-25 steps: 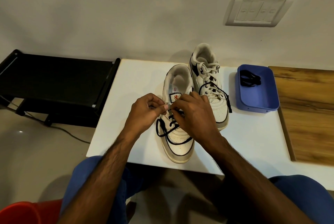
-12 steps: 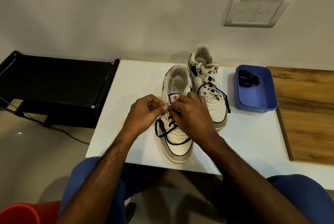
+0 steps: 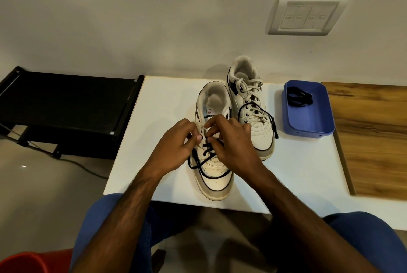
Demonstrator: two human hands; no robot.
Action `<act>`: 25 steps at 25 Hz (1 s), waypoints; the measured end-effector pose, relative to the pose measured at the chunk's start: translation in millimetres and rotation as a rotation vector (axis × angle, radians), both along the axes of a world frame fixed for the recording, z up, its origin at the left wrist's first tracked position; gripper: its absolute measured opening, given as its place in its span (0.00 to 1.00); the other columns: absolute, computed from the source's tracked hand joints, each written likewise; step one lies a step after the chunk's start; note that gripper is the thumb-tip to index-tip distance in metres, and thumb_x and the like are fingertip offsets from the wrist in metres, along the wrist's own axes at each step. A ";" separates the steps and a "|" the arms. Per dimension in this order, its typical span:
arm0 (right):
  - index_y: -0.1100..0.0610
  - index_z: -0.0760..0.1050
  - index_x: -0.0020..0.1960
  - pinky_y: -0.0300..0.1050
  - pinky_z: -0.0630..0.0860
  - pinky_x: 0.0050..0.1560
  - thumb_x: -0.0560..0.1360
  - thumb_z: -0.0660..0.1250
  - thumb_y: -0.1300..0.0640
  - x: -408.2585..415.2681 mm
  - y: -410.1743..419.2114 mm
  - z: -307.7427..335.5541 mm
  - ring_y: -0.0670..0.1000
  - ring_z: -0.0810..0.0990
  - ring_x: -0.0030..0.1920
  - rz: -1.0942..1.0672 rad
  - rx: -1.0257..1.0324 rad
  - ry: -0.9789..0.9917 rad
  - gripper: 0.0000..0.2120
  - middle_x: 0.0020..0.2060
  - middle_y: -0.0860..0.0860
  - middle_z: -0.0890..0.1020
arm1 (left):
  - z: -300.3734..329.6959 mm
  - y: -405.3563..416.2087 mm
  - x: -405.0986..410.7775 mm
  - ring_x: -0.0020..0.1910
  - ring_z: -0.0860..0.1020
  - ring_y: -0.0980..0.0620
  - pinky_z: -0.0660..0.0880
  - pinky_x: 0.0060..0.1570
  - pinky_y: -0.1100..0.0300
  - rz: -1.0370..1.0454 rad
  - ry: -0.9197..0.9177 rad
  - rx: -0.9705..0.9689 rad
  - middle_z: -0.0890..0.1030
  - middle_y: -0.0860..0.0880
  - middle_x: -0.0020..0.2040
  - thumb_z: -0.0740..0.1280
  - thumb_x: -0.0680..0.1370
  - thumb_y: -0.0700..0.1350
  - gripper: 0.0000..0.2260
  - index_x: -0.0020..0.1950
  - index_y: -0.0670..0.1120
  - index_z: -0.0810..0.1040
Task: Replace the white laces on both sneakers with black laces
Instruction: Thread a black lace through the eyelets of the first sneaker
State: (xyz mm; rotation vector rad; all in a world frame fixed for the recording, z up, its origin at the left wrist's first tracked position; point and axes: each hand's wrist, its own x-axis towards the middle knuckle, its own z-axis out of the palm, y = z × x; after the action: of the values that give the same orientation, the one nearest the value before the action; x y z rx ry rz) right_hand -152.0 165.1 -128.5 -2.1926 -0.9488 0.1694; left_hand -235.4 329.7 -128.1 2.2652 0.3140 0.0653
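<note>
Centrally: left hand (image 3: 176, 140) and right hand (image 3: 231, 140) both pinch thin black lace (image 3: 199, 166) at eyelets of near white leather sneaker (image 3: 217, 176); white tabletop (image 3: 297, 173) beneath.

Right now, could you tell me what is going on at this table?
A person is threading a black lace through the near sneaker on the white table. The left hand and the right hand both pinch at its eyelets. The far sneaker is still tied with its white laces. Another black lace waits in the blue tray.
</note>
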 end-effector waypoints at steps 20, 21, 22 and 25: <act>0.47 0.78 0.65 0.46 0.57 0.49 0.78 0.61 0.70 17.9 -9.7 -7.6 0.47 0.73 0.58 0.129 -0.028 -0.093 0.23 0.57 0.44 0.78 | 32.4 7.0 -1.5 0.40 0.77 0.51 0.74 0.39 0.59 0.239 -0.404 -0.704 0.80 0.49 0.49 0.61 0.80 0.41 0.10 0.40 0.49 0.77; 0.47 0.78 0.65 0.45 0.57 0.49 0.78 0.61 0.69 18.0 -9.8 -8.1 0.47 0.72 0.58 0.130 -0.027 -0.089 0.23 0.57 0.44 0.78 | 36.1 10.0 -3.6 0.35 0.76 0.49 0.73 0.36 0.58 0.276 -0.443 -0.807 0.81 0.46 0.45 0.59 0.81 0.39 0.12 0.39 0.48 0.75; 0.48 0.78 0.64 0.45 0.57 0.50 0.78 0.60 0.69 18.1 -9.8 -8.2 0.46 0.72 0.58 0.129 -0.026 -0.086 0.23 0.57 0.43 0.78 | 36.5 11.3 -6.0 0.31 0.73 0.49 0.72 0.34 0.57 0.303 -0.421 -0.795 0.81 0.45 0.39 0.58 0.82 0.39 0.12 0.39 0.47 0.72; 0.48 0.78 0.64 0.47 0.59 0.50 0.79 0.60 0.68 17.8 -9.7 -6.3 0.47 0.73 0.58 0.122 -0.017 -0.069 0.21 0.56 0.43 0.78 | 21.5 9.1 -6.2 0.28 0.67 0.52 0.68 0.34 0.52 0.265 -0.130 -0.328 0.72 0.50 0.29 0.66 0.82 0.48 0.08 0.46 0.48 0.71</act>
State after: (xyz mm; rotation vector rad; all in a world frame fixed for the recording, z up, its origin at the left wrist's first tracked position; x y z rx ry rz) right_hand -134.2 155.4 -134.9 -2.1686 -1.1241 0.1602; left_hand -241.6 338.8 -106.7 1.8749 0.5143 0.2779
